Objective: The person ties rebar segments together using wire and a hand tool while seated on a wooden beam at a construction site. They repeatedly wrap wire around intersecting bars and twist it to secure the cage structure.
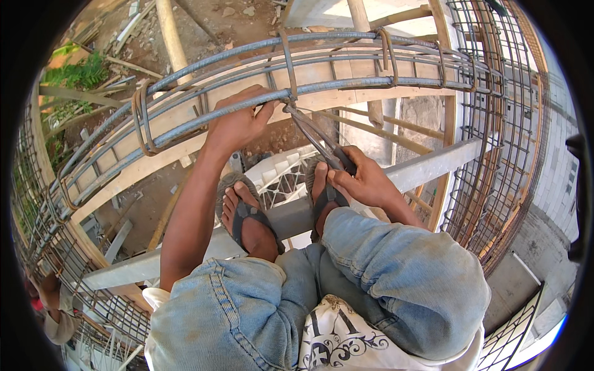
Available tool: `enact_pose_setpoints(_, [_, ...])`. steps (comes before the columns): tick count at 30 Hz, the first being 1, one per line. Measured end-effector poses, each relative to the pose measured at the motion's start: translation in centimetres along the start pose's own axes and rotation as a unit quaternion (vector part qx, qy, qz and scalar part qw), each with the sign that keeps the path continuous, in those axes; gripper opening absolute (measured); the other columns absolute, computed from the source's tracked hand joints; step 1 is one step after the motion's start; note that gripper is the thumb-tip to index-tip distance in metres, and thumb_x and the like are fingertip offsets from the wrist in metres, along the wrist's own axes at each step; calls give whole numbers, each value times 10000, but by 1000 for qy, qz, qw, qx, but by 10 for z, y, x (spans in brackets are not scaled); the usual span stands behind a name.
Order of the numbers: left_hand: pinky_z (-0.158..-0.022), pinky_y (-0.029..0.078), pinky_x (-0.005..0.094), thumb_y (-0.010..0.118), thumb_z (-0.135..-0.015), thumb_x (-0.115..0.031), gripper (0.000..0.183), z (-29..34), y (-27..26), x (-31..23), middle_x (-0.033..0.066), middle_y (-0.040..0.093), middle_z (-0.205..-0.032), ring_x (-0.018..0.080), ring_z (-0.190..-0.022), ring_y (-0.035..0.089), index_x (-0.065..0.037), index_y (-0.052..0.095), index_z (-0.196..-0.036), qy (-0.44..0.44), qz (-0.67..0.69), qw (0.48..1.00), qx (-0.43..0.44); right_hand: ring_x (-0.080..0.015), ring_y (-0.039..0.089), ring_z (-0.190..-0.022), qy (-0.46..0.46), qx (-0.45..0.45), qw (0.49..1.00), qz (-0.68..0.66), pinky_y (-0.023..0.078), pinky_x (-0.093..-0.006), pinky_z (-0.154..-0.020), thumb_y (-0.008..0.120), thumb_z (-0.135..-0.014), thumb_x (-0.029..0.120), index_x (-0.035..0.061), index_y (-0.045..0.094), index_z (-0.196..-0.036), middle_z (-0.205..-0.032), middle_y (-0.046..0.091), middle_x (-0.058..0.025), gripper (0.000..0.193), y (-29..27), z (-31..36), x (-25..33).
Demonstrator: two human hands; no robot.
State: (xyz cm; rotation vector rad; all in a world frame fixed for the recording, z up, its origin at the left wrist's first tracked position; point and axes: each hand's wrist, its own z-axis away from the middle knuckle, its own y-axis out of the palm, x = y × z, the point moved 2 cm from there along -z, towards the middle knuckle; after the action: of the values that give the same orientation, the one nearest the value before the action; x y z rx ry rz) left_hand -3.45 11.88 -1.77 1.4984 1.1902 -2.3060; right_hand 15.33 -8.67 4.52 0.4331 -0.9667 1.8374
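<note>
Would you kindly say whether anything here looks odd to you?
Yes: left of the left hand, steel loops bunch unevenly along the rebar; and open sandals on a narrow beam look precarious.

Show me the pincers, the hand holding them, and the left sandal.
Pincers [299, 117]: head view, on the metal where the handles come together.
Right hand [364, 178]: head view, on the middle of the hand.
Left sandal [257, 215]: head view, on its dark strap.
</note>
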Motion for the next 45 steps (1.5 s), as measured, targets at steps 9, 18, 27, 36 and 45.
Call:
enact_pose_setpoints(9, [-925,496,485,659,-834,-248,505,-10,-2,15,265,617,-1188,442,-1066,614,31,564,-1243,27,-233,966,107,-423,666,-867,120,116,982,93,516,-459,-779,317,-1004,648,-74,562,-1044,-847,649,-273,763,-19,4,40])
enact_pose_setpoints(18, [-779,527,529,596,-789,-316,385,-36,0,18,267,692,-920,433,-839,675,1,679,-990,-47,-296,924,236,-200,562,-675,64,43,997,-8,492,-368,-624,355,-983,689,-9,590,-1050,-785,580,-96,739,-19,4,32])
enact_pose_setpoints(27, [-653,433,525,545,-769,-271,358,-46,-5,15,300,646,-793,398,-671,601,64,660,-819,-102,-160,932,308,-90,463,-568,183,229,810,-507,403,-256,-504,429,-990,638,40,563,-1190,-743,517,-3,645,17,0,-19])
enact_pose_setpoints(36, [-673,455,520,504,-789,-243,347,-43,0,16,313,641,-785,452,-697,615,68,658,-796,-72,-149,955,246,-150,585,-600,169,147,975,19,485,-331,-553,496,-988,589,-21,646,-964,-681,597,-76,629,-23,0,46])
enact_pose_setpoints(45, [-804,486,493,574,-844,-338,408,-34,3,24,248,674,-978,394,-926,650,32,667,-989,-13,-228,964,134,-125,504,-477,198,179,962,-51,416,-284,-438,472,-974,638,20,587,-780,-545,500,-26,657,-37,-7,21])
